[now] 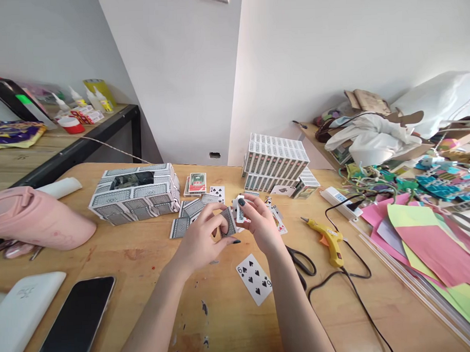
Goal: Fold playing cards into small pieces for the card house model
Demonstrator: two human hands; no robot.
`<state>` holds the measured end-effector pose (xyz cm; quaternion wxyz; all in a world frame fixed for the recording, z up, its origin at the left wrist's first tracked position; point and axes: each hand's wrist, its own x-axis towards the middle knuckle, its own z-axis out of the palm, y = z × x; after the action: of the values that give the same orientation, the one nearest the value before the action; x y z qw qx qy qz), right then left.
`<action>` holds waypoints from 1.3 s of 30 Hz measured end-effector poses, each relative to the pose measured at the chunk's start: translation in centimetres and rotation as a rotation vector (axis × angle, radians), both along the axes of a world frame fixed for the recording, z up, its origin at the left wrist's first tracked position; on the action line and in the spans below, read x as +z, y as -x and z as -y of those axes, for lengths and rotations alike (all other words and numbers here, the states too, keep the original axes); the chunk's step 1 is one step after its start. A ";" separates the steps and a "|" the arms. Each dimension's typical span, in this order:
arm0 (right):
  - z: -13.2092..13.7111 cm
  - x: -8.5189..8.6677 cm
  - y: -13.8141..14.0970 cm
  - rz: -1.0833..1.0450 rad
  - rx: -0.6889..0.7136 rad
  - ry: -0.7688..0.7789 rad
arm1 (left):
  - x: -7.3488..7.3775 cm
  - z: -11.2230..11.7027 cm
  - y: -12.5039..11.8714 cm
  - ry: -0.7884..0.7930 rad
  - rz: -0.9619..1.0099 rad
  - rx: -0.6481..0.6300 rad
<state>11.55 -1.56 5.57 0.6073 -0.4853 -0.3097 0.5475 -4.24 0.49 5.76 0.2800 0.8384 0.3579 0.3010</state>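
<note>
My left hand (200, 236) is closed on a grey-backed playing card (228, 222), which looks bent or tilted between thumb and fingers. My right hand (262, 221) pinches another playing card (240, 213), seen partly edge-on beside the first. Whether the two cards touch is hard to make out. Behind my left hand lie several face-down cards (180, 227). A six of spades (254, 279) rests face up in front of my right wrist. More face-up cards (279, 221) lie just past my right hand, partly covered by it.
A box covered in cards (133, 195) stands at left, card packs (196, 182) behind. Stacked packs (275, 162) stand at the back right. A yellow glue gun (329, 239), its cord and black scissors (305, 263) lie right. A phone (76, 322) and pink bottle (39, 219) are left.
</note>
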 end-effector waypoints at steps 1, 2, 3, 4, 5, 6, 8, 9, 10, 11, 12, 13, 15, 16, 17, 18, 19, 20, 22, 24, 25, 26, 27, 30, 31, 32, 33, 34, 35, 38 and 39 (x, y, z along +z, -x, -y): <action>0.0 0.0 -0.1 0.030 0.001 0.019 | -0.1 0.0 0.0 -0.029 -0.002 0.009; 0.0 0.0 -0.1 0.062 0.007 0.035 | -0.1 -0.1 0.0 -0.053 -0.003 0.014; 0.0 0.0 -0.2 0.092 0.024 0.048 | -0.1 -0.1 0.0 -0.073 -0.002 0.016; 0.1 0.0 -0.2 0.118 0.048 0.057 | -0.2 -0.1 0.1 -0.088 -0.002 0.015; 0.1 0.0 -0.1 0.140 0.074 0.063 | -0.2 -0.2 0.1 -0.098 0.000 0.014; 0.1 0.1 -0.1 0.159 0.099 0.069 | -0.3 -0.2 0.1 -0.105 0.004 0.018; 0.2 0.2 0.0 0.198 0.131 0.083 | -0.4 -0.2 0.0 -0.111 0.014 0.034; 0.2 0.2 0.1 0.218 0.134 0.089 | -0.5 -0.2 0.0 -0.113 0.017 0.043; 0.2 0.3 0.1 0.237 0.133 0.093 | -0.5 -0.2 0.0 -0.115 0.020 0.051; 0.2 0.3 0.2 0.251 0.133 0.094 | -0.5 -0.2 -0.1 -0.118 0.020 0.054; 0.2 0.4 0.2 0.259 0.136 0.092 | -0.5 -0.2 -0.1 -0.121 0.018 0.055; 0.2 0.5 0.2 0.259 0.145 0.089 | -0.5 -0.2 -0.1 -0.123 0.016 0.055; 0.2 0.6 0.2 0.245 0.176 0.087 | -0.4 -0.1 -0.1 -0.128 0.017 0.057; 0.2 0.6 0.2 0.230 0.196 0.089 | -0.4 -0.1 -0.2 -0.129 0.019 0.061; 0.2 0.6 0.2 0.207 0.213 0.093 | -0.4 0.0 -0.2 -0.130 0.021 0.066; 0.2 0.6 0.3 0.173 0.229 0.097 | -0.3 0.0 -0.2 -0.131 0.025 0.073; 0.2 0.5 0.4 0.124 0.244 0.100 | -0.3 0.1 -0.2 -0.133 0.029 0.080; 0.2 0.4 0.6 0.063 0.263 0.101 | -0.3 0.1 -0.3 -0.135 0.035 0.085; 0.2 0.1 0.9 -0.074 0.317 0.099 | -0.2 0.2 -0.3 -0.144 0.052 0.091; 0.2 -0.1 1.3 -0.187 0.372 0.098 | 0.0 0.2 -0.4 -0.156 0.067 0.097; 0.2 -0.2 1.5 -0.224 0.386 0.097 | 0.0 0.2 -0.3 -0.162 0.068 0.103; 0.2 -0.2 1.6 -0.250 0.391 0.098 | 0.1 0.3 -0.3 -0.167 0.065 0.110; 0.1 -0.3 1.7 -0.267 0.389 0.098 | 0.2 0.3 -0.3 -0.171 0.058 0.117; 0.1 -0.4 1.9 -0.291 0.372 0.092 | 0.3 0.3 -0.2 -0.171 0.029 0.130; 0.1 -0.4 2.0 -0.291 0.366 0.086 | 0.3 0.3 -0.2 -0.169 0.024 0.130; 0.1 -0.5 2.0 -0.287 0.359 0.077 | 0.3 0.3 -0.2 -0.167 0.018 0.128; 0.0 -0.6 2.1 -0.280 0.350 0.066 | 0.4 0.3 -0.1 -0.168 0.011 0.126; 0.0 -0.6 2.1 -0.269 0.339 0.054 | 0.4 0.3 -0.1 -0.171 0.001 0.126; 0.0 -0.7 2.2 -0.253 0.327 0.044 | 0.4 0.3 -0.1 -0.176 -0.012 0.129; -0.1 -1.0 2.3 -0.194 0.279 0.036 | 0.4 0.3 0.0 -0.185 -0.062 0.145; -0.2 -1.2 2.3 -0.172 0.260 0.037 | 0.4 0.3 0.0 -0.175 -0.072 0.147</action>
<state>9.25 -1.37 4.41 0.5467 -0.4034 -0.3066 0.6666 -4.27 0.18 6.15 0.1699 0.8414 0.4007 0.3204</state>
